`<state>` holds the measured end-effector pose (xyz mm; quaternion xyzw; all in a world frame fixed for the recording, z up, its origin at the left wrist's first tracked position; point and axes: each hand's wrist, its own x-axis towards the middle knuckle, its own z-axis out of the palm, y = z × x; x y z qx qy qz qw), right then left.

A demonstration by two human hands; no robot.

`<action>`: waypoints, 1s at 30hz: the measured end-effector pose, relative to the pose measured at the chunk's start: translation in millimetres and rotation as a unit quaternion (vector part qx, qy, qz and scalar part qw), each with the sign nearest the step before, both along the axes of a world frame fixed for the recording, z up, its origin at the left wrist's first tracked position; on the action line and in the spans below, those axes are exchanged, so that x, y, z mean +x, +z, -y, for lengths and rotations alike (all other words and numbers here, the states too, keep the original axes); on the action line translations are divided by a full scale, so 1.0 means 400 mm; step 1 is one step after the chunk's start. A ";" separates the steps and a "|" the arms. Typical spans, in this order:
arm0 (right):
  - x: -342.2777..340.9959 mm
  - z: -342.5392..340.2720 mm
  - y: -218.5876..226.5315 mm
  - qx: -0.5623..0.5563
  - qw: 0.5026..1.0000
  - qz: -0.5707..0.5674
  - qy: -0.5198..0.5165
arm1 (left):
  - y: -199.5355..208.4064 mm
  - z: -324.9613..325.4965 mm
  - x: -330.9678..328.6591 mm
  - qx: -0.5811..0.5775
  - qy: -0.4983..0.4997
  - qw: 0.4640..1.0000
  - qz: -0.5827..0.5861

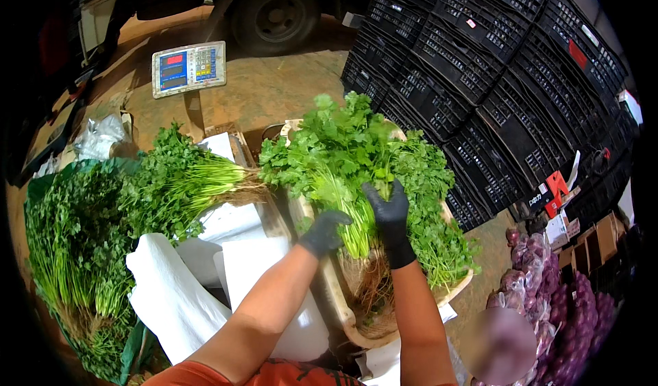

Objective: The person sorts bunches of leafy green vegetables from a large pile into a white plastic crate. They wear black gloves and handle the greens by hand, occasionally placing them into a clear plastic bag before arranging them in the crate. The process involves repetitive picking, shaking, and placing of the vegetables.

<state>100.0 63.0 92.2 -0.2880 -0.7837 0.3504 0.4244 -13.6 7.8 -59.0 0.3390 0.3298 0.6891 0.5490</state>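
Note:
A cream plastic crate (351, 321) is piled with leafy greens that look like coriander, with long pale stalks and brown roots (375, 284). A bunch of coriander (353, 228) lies over the pile, roots toward me. My left hand (325, 233), in a dark glove, curls its fingers against the left side of those stalks. At their right, my right hand (391, 215), in a black glove, has its thumb and fingers closed about some stems. The undersides of both hands are hidden. Another coriander bunch (212, 180) rests left of the crate, its roots toward the crate.
More greens (68, 249) fill a green-lined holder on the left. White foam pieces (171, 304) lie beside my left arm. A scale display (189, 69) stands beyond. Black crates (473, 91) are stacked at right, above bagged purple onions (528, 269). A truck wheel (275, 19) is behind.

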 end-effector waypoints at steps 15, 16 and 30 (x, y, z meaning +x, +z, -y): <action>0.139 0.089 -0.069 -0.273 0.959 -0.060 0.041 | 0.165 -0.007 -0.015 -0.087 0.058 0.945 0.309; 0.196 0.064 -0.108 -0.288 0.954 -0.073 0.040 | 0.198 0.000 -0.018 -0.075 0.062 0.951 0.292; 0.630 -0.222 -0.223 0.039 0.704 0.584 -0.402 | 0.182 -0.007 -0.025 0.002 0.009 0.933 0.361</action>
